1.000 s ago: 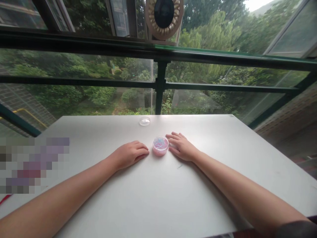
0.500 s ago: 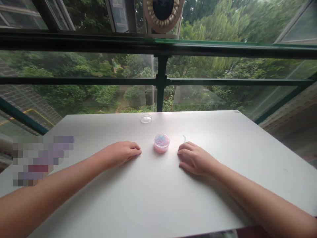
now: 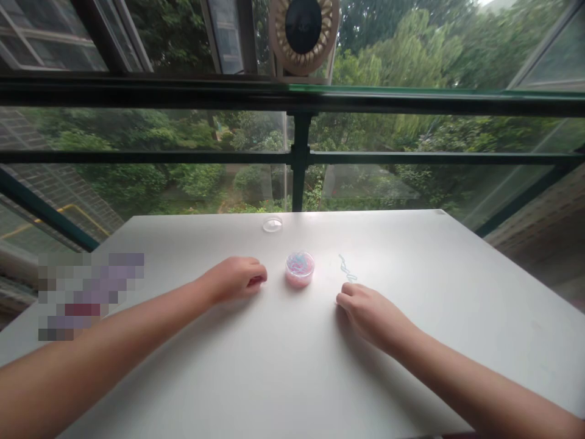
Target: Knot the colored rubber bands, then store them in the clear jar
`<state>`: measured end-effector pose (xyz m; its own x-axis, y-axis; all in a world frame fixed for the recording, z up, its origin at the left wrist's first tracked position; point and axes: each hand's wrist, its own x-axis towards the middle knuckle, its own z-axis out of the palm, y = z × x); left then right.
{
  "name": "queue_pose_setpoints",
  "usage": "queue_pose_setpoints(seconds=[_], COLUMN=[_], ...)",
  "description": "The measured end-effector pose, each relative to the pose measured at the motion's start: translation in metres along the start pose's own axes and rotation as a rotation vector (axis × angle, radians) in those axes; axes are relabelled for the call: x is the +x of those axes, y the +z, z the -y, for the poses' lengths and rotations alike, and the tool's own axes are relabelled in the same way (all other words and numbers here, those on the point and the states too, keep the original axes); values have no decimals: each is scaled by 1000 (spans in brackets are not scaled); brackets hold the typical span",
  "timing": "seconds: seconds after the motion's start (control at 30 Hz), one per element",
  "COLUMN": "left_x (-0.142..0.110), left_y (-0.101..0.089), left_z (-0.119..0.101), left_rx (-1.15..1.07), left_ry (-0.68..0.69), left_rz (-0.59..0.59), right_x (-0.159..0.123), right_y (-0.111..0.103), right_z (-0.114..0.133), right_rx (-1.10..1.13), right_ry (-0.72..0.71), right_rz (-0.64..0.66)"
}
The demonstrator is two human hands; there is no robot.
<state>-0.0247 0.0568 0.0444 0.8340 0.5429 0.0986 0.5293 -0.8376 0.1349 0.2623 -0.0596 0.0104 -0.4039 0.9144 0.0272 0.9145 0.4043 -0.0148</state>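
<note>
A small round clear container (image 3: 300,269) stands on the white table, filled with pink and pale blue stringy strands. Just left of it, my left hand (image 3: 241,278) is closed with the fingers curled in; whatever they pinch is hidden. To the right of the container, my right hand (image 3: 365,308) is closed too, knuckles up, its fingertips out of sight underneath. A thin pale blue wavy strand (image 3: 345,267) lies on the table directly beyond the right hand, its near end close to the knuckles. I cannot tell whether the right fingers hold anything.
A clear round lid (image 3: 273,225) lies near the far edge of the white table (image 3: 256,378). At the left is a blurred-out purplish item (image 3: 98,289). A dark green railing (image 3: 299,158) with glass runs behind the table, and a round fan-like object (image 3: 303,27) stands above it.
My right hand has drawn back toward me and curled up, showing more of the blue strand. My left fingers have curled in tighter and lifted slightly. The view has tilted up a little.
</note>
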Motion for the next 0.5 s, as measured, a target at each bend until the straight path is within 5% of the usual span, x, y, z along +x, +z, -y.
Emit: queue_pose_setpoints(seconds=[0.17, 0.33, 0.5], left_x=[46, 86, 87], left_y=[-19, -18, -24], left_z=[-19, -26, -22], left_rx=[-110, -26, -110], left_ry=[-30, 28, 40], left_rz=[-212, -69, 35], right_x=[7, 24, 62], right_y=[-2, -20, -49], right_z=[-1, -9, -9], right_rx=[91, 295, 424], right_ry=[24, 148, 174], right_rz=[-14, -136, -310])
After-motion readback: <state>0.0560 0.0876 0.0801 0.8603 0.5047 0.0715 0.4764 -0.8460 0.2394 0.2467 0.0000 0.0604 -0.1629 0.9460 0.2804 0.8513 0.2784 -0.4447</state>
